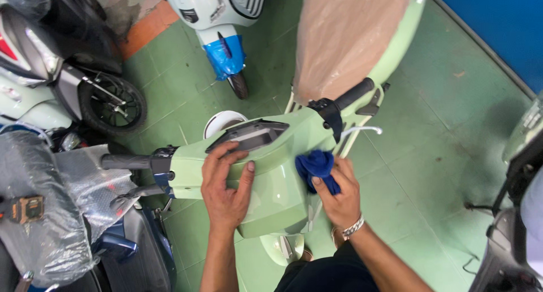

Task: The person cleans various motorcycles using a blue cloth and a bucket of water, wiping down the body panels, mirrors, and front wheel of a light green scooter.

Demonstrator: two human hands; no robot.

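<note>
Pale green scooter [283, 184], handlebar cowl, 2 hands on it.
Head view: left hand [226, 184] open, flat on cowl beside grey instrument panel [249, 134]; right hand [339, 193] gripping blue cloth [317, 166] against cowl, near black right grip [353, 94]; green tiled floor [430, 156] below.

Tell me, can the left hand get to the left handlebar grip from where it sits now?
Probably yes. The left hand rests flat on the green handlebar cover, and the grey left grip sticks out bare just beyond it, with nothing lying between them.
</note>
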